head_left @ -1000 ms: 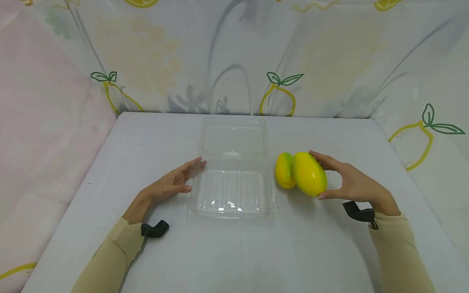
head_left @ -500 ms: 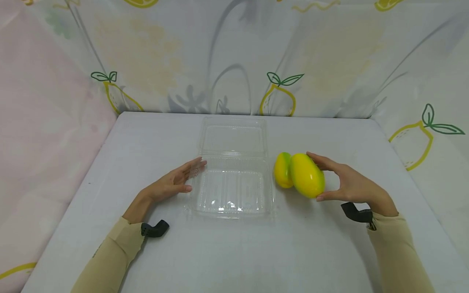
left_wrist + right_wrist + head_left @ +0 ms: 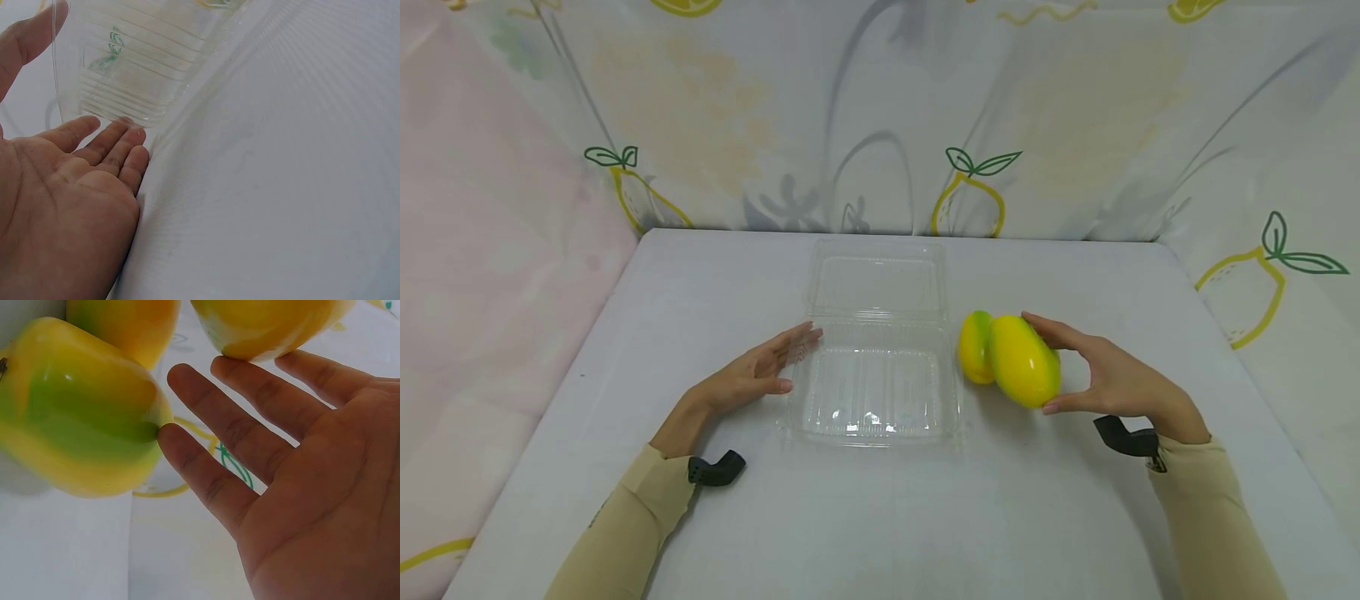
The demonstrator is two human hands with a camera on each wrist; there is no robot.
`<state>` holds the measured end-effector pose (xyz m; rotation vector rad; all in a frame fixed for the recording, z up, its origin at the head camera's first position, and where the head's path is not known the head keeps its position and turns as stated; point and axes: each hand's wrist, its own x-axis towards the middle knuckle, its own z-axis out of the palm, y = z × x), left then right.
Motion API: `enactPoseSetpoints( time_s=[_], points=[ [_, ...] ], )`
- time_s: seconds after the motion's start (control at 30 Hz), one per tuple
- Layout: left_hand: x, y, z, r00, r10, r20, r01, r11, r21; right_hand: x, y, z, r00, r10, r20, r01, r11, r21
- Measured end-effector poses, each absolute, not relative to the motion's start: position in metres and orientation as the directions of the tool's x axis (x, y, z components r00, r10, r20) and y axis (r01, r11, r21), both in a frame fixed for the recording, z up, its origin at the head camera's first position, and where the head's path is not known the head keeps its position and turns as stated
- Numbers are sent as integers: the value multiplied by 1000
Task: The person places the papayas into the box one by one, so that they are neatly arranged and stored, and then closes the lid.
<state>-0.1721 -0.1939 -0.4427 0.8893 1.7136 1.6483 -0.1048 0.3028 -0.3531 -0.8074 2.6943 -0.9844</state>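
My right hand (image 3: 1112, 377) holds a yellow-green toy-like mango (image 3: 1026, 362) between thumb and fingertips, above the table. Just left of it in the head view is a second mango (image 3: 975, 348), partly covered by the held one. Two mangoes, a near one (image 3: 81, 412) and one behind it (image 3: 134, 322), show below the held mango (image 3: 269, 325) in the right wrist view. A clear plastic clamshell box (image 3: 800, 400) lies with its lid (image 3: 878, 283) folded back. My left hand (image 3: 748, 375) rests at its left side, fingers extended and touching or nearly touching the wall (image 3: 125, 94).
The white table (image 3: 880, 517) carries the box in its middle. A printed cloth (image 3: 1045, 100) with lemon drawings rises behind the table and along its sides. Dark wrist cameras sit at the left cuff (image 3: 717, 469) and right cuff (image 3: 1125, 436).
My right hand has drifted slightly left and down with the held mango. The mango beside it has shifted a little left. My left hand and the box have stayed in place.
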Motion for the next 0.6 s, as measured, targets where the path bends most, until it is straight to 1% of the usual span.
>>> enactPoseSetpoints(
  time_s=[0.47, 0.6],
  points=[
    [-173, -196, -445, -603, 797, 24, 65, 19, 998, -103, 297, -353, -819, -573, 43, -455, 602, -656],
    [-172, -195, -444, -605, 796, 22, 61, 18, 998, -103, 296, -354, -813, -580, 50, -469, 603, -646]
  ],
)
